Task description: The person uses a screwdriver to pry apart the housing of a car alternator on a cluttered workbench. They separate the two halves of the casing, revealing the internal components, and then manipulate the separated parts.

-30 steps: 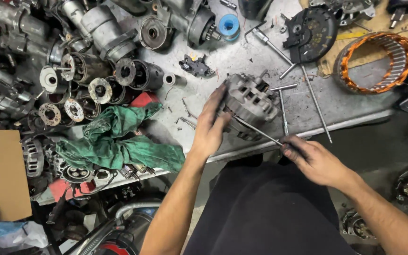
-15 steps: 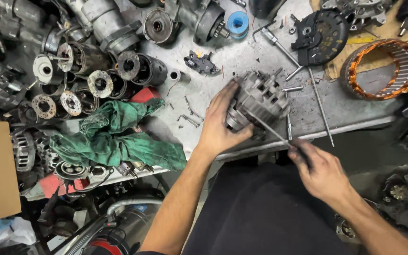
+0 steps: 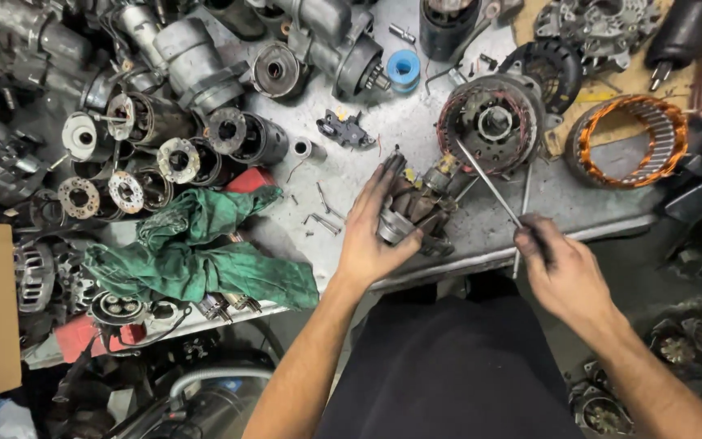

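The alternator rotor (image 3: 413, 213), a greasy brown-grey claw-pole lump with a pulley end, lies on its side at the near edge of the grey table (image 3: 351, 175). A long thin metal rod (image 3: 487, 183) slants away from it toward the open alternator housing (image 3: 493, 122) just behind

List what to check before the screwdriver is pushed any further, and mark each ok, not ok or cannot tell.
1. Left hand grips the alternator part: ok.
2. Right hand holds the screwdriver by its handle: ok.
3. Screwdriver tip seated at the part: cannot tell, it is hidden among metal.
4. Part resting on the bench, near its front edge: ok, though close.
5. Left fingers out of the tip's path: cannot tell.
6. Loose bolts lie near the left hand: not ok.
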